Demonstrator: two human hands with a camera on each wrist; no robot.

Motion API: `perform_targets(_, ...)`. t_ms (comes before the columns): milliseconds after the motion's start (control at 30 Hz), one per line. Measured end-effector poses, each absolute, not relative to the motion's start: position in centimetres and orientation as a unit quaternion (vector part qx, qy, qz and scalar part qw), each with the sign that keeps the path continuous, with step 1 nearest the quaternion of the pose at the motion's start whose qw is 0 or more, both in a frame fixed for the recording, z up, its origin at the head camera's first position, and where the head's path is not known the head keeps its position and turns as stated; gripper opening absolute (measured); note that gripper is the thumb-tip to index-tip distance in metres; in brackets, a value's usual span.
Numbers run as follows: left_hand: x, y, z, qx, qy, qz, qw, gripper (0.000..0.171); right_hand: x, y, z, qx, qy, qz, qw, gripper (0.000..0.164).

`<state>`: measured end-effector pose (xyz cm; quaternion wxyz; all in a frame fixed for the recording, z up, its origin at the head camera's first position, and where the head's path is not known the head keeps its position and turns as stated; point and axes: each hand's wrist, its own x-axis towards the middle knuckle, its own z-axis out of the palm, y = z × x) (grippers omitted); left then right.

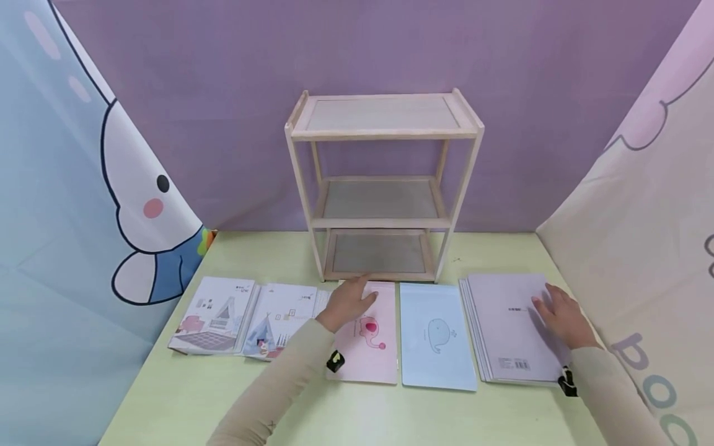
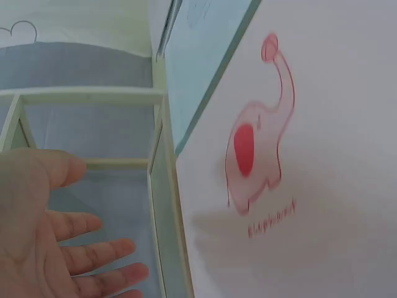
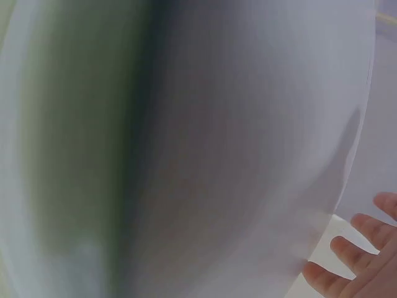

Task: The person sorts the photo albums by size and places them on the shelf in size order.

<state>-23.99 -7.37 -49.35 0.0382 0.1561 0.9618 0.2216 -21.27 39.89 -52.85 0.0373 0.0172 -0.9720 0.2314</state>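
A person's left hand point(image 1: 348, 303) is hovering over the upper left part of a pink booklet point(image 1: 376, 356), fingers loosely extended, thumb spreading apart, holding nothing; whether it is touching the cover is hard to tell. The right hand point(image 1: 566, 316) is also holding nothing, its fingers spreading at the right edge of a pale stack of books point(image 1: 504, 331); the fingertips are reaching the edge, but the views are not settling whether they are making contact. Both wrists are wearing small black bands below beige sleeves point(image 1: 295, 371).

Just below the left hand, the pink booklet is showing a red elephant drawing. To that hand's right, a light blue booklet point(image 1: 437, 337) with a whale is lying between the pink one and the pale stack, which is sitting under and to the left of the right hand. To the left of the left hand, a white book with a blue tent point(image 1: 281, 322) is lying near, and a white book with a grey tent point(image 1: 212, 316) is lying farther out.

Beneath everything, a pale green surface point(image 1: 362, 418) is stretching. Beyond the left hand, a three-tier wooden shelf point(image 1: 382, 199) is standing upright. Farther behind, a purple backdrop point(image 1: 223, 124) is hanging. Left of the hands, a light blue cloth point(image 1: 50, 204) is displaying a cartoon animal; to their right, a cream cloth point(image 1: 652, 235) is sloping down.
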Motion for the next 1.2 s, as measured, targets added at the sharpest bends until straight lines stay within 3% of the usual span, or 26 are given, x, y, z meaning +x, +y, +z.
perform_targets(367, -22.9, -2.6, -49.8, 0.185, 0.956, 0.216, 0.073, 0.058, -20.8, 40.5, -52.7, -0.002, -0.974, 0.227, 0.014, 0.074)
perform_targets(800, -22.3, 1.4, -49.6, 0.2, 0.944, 0.24, 0.107, 0.054, -20.5, 41.2, -53.4, 0.01, -0.972, 0.232, 0.03, 0.067)
perform_targets(1200, -21.8, 3.7, -49.7, 0.203, 0.918, 0.302, 0.159, 0.063, -20.2, 41.5, -53.3, -0.014, -0.963, 0.267, -0.024, 0.068)
